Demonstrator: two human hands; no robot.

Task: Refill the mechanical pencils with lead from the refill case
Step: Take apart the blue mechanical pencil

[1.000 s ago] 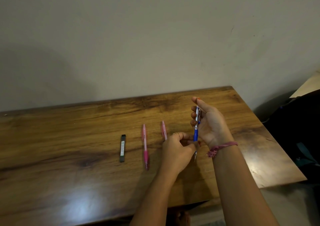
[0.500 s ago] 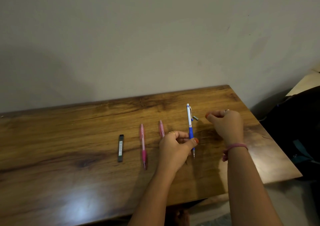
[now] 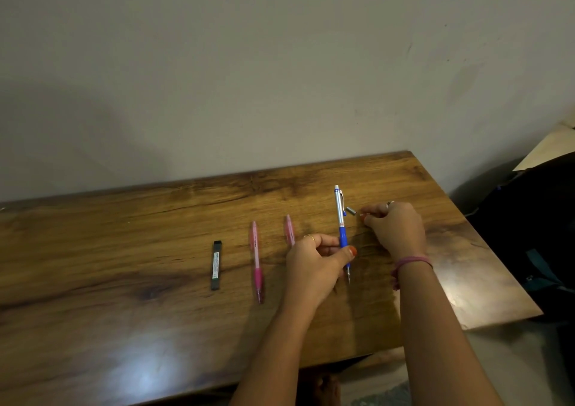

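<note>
My left hand (image 3: 314,262) pinches the blue mechanical pencil (image 3: 341,222) by its grip, tip pointing toward me and its white top end bare. A small silver cap (image 3: 351,210) lies on the table just right of the pencil. My right hand (image 3: 395,228) rests beside that cap with curled fingers, and nothing shows in them. Two pink mechanical pencils lie on the wooden table (image 3: 124,265): one (image 3: 256,259) in full view, the other (image 3: 289,233) partly hidden behind my left hand. The dark lead refill case (image 3: 216,265) lies at the left of the row.
The table's back edge meets a plain wall. Its right edge drops off near a dark bag (image 3: 535,234) on the floor side. A foot (image 3: 323,388) shows below the front edge.
My right hand left the blue pencil, moved right and down to the table, and the silver cap now lies there. My left hand keeps hold of the pencil.
</note>
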